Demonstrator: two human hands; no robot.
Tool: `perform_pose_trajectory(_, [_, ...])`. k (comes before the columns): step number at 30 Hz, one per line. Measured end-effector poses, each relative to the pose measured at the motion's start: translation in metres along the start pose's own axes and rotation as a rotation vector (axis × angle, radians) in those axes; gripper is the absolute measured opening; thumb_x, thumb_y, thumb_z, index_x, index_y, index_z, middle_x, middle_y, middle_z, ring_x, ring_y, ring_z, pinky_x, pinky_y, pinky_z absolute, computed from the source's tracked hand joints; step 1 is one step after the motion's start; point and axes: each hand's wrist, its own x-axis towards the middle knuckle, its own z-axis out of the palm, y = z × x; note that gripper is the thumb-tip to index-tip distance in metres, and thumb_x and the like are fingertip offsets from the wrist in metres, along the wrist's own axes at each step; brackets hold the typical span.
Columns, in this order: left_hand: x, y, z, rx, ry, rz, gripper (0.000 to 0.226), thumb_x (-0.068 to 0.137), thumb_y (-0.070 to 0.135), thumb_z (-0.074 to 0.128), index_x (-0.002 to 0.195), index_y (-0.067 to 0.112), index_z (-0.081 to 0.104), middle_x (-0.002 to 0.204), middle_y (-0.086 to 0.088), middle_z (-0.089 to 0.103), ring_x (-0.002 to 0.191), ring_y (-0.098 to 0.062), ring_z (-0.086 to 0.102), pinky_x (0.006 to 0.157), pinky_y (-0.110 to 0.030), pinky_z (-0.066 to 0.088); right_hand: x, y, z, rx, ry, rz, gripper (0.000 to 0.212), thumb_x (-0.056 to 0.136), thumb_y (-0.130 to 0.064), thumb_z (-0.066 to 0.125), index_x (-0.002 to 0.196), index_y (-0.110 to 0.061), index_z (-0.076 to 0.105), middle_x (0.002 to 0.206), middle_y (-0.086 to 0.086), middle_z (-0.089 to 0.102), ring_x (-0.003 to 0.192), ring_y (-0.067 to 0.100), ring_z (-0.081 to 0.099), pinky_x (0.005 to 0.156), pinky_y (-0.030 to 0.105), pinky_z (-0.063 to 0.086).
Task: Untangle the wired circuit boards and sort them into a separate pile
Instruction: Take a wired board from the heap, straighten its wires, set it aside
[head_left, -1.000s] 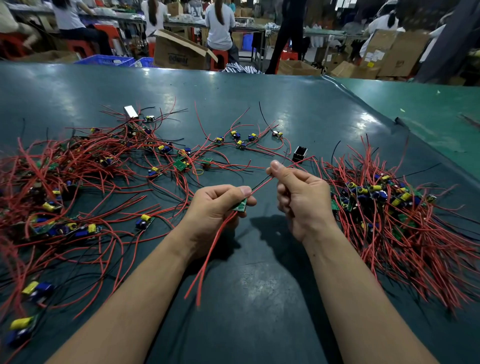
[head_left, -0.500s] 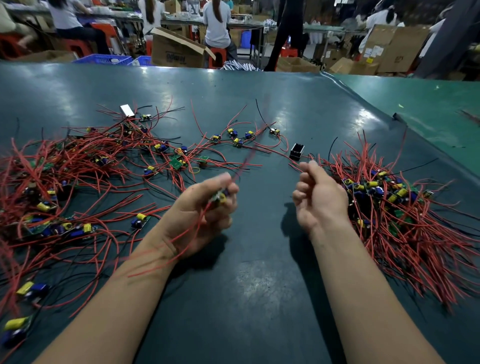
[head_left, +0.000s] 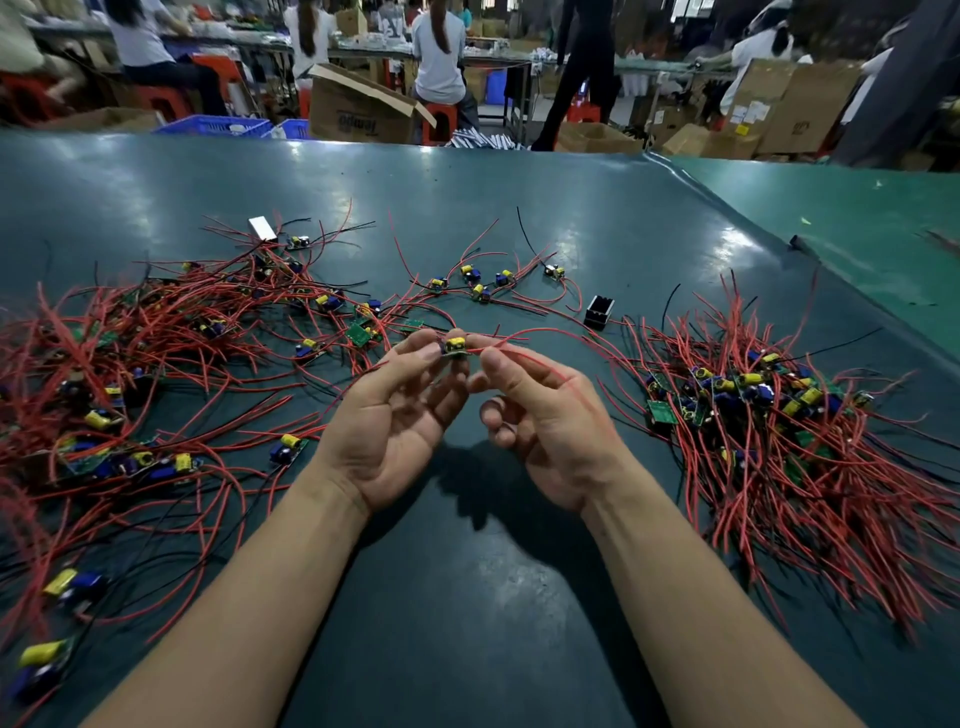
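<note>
A: Our left hand (head_left: 395, 415) is palm up, pinching one board (head_left: 455, 347) between thumb and fingertips above the table (head_left: 467, 597). Our right hand (head_left: 540, 421) meets it, thumb and forefinger pinching the red wire (head_left: 524, 358) just beside the board, the other fingers loosely curled.

B: So both hands grasp something. How do we do this step well?

A: We judge it best to keep the board steady in the left and let the right run outward along the wire, easing it free rather than yanking. The solder joint is likely the weak spot.

B: And if the lead snags?

A: Stop and lift it clear. It trails right toward the sorted pile (head_left: 769, 415), so we could drag those boards with it.

B: What are we handling?

A: A small green board, flat, carrying a yellow cylinder and a blue part. The leads are thin, springy, mostly red with a few black, and they hold their curl.

B: Farther out?

A: The tangle (head_left: 130, 374) sprawls on the left, loops crossing everywhere. A few loose boards (head_left: 478, 283) lie beyond our hands, near a small black ribbed block (head_left: 599, 313). The tabletop is smooth, dark green and glossy.
</note>
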Motion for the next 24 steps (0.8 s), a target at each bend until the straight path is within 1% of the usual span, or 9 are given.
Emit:
perform_pose_trajectory(3, [-0.001,-0.006,0.000,0.107,-0.044,0.032,0.015,0.073,0.000,0.061,0.075,0.014,0.065,0.098,-0.008,0.073,0.083,-0.019,0.070,0.075,-0.024,0.058,0.001,-0.001,-0.001,0.063,0.101,0.001,0.014,0.084,-0.021,0.064,0.086,-0.013,0.076,0.066,-0.001,0.065,0.046,0.007,0.049,0.039,0.014,0.036])
perform_pose_trajectory(4, [0.000,-0.009,0.000,0.143,-0.041,0.055,0.015,0.073,-0.002,0.061,0.073,0.013,0.062,0.097,-0.008,0.073,0.083,-0.018,0.070,0.075,-0.023,0.057,0.002,0.000,-0.001,0.074,0.136,0.008,0.013,0.087,-0.019,0.064,0.083,-0.012,0.075,0.065,-0.001,0.065,0.045,0.007,0.049,0.038,0.014,0.036])
perform_pose_trajectory(7, [0.002,-0.014,0.001,0.194,-0.012,0.131,0.015,0.071,-0.001,0.065,0.077,0.012,0.061,0.083,-0.006,0.072,0.074,-0.014,0.069,0.070,-0.021,0.057,0.004,0.002,-0.001,0.020,0.238,0.007,0.013,0.088,-0.012,0.068,0.076,-0.012,0.075,0.064,0.000,0.065,0.043,0.007,0.049,0.038,0.015,0.036])
perform_pose_trajectory(10, [0.003,-0.015,0.001,0.263,-0.015,0.226,0.014,0.070,0.001,0.067,0.080,0.009,0.062,0.081,-0.005,0.073,0.073,-0.013,0.069,0.071,-0.021,0.056,0.005,0.004,0.000,-0.022,0.287,-0.004,0.018,0.086,-0.011,0.072,0.069,-0.013,0.075,0.062,0.001,0.064,0.042,0.007,0.047,0.038,0.015,0.036])
perform_pose_trajectory(12, [0.003,-0.014,0.002,0.289,0.007,0.258,0.014,0.069,-0.001,0.067,0.079,0.008,0.061,0.078,-0.005,0.073,0.072,-0.015,0.069,0.070,-0.022,0.056,0.006,0.002,-0.001,-0.040,0.322,-0.037,0.015,0.085,-0.012,0.073,0.070,-0.013,0.075,0.062,0.000,0.064,0.042,0.007,0.045,0.038,0.016,0.034])
perform_pose_trajectory(15, [0.004,-0.013,0.000,0.282,0.037,0.281,0.014,0.070,0.000,0.066,0.079,0.007,0.058,0.075,-0.006,0.072,0.068,-0.017,0.069,0.069,-0.023,0.056,0.006,0.001,-0.001,-0.058,0.379,-0.115,0.012,0.085,-0.012,0.073,0.073,-0.013,0.073,0.062,0.000,0.065,0.041,0.007,0.041,0.038,0.017,0.031])
perform_pose_trajectory(18, [0.005,-0.010,-0.001,0.229,0.058,0.258,0.016,0.070,0.000,0.065,0.078,0.009,0.055,0.075,-0.007,0.072,0.069,-0.018,0.069,0.069,-0.023,0.056,0.007,-0.004,-0.005,-0.008,0.434,-0.217,0.015,0.085,-0.009,0.073,0.071,-0.014,0.073,0.062,0.002,0.066,0.039,0.008,0.040,0.039,0.018,0.030])
perform_pose_trajectory(20, [0.005,-0.007,-0.001,0.172,0.082,0.248,0.017,0.070,0.000,0.064,0.076,0.012,0.054,0.074,-0.006,0.072,0.068,-0.018,0.069,0.068,-0.024,0.057,0.006,-0.010,-0.010,0.046,0.456,-0.276,0.014,0.086,-0.008,0.072,0.072,-0.011,0.072,0.063,0.003,0.067,0.039,0.008,0.040,0.038,0.018,0.030])
perform_pose_trajectory(24, [0.006,-0.004,-0.002,0.126,0.097,0.247,0.019,0.071,-0.001,0.063,0.075,0.013,0.051,0.072,-0.006,0.072,0.068,-0.018,0.070,0.067,-0.024,0.057,0.006,-0.017,-0.018,0.128,0.490,-0.300,0.013,0.087,-0.008,0.070,0.074,-0.010,0.071,0.063,0.002,0.066,0.040,0.006,0.041,0.037,0.016,0.029])
